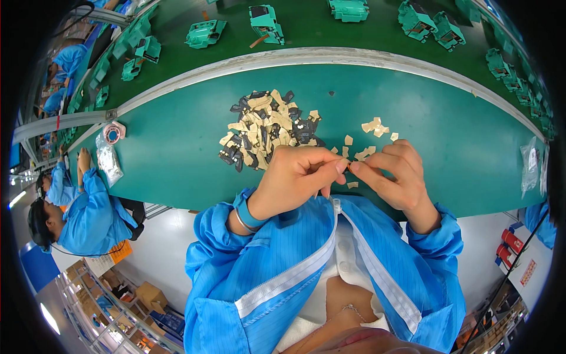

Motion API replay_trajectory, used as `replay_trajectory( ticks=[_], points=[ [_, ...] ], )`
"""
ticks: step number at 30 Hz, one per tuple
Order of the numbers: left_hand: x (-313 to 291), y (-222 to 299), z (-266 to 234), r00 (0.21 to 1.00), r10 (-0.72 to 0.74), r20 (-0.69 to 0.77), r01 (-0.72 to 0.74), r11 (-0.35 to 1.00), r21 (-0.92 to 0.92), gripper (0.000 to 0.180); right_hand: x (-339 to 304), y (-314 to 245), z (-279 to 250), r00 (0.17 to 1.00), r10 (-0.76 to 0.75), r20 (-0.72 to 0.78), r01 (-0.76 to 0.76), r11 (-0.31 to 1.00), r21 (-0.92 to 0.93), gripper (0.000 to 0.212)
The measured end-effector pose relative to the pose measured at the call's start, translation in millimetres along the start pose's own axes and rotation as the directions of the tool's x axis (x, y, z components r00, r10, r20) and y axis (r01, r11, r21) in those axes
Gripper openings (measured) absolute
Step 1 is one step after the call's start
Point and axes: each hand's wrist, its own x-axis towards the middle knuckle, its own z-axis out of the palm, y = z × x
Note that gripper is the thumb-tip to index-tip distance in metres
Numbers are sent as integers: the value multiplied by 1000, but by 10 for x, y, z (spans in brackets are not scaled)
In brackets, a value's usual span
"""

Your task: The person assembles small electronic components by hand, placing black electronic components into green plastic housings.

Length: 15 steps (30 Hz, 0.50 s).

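My left hand [298, 171] and my right hand [396, 177] meet over the near part of the green bench, fingertips pinched together. Between them is something small, mostly hidden by the fingers, with a dark orange edge showing. A blue wrist strap [244, 209] circles my left wrist. Just beyond my left hand lies a heap of small black flat pieces and cream paper-like scraps [259, 127], mixed together. Several loose cream scraps [375, 125] are scattered past my right hand, and another scrap [352, 184] lies close under my fingers.
A pale rail [330, 56] divides the green bench [183, 147] from a conveyor carrying green plastic housings [205, 33]. To the left are a tape roll [113, 132] and a clear plastic bag [108, 162]; another bag [530, 168] lies far right. A co-worker in blue [94, 218] sits at left.
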Motion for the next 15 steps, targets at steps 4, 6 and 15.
replay_trajectory(
  ticks=[4, 6, 15],
  points=[
    [30, -35, 9, 1000, 1, 16, 0, 999, -50, 19, -4, 27, -19, 1000, -18, 20, 18, 1000, 5, 33],
    [59, -38, 15, 999, -15, 40, 19, 995, -102, 18, -28, 33, -27, 999, -3, 35, 2, 1000, 18, 33],
    [108, -138, -11, 995, -88, 46, 94, 986, -136, 14, -69, 78, 31, 999, 24, 30, -24, 1000, 14, 29]
  ],
)
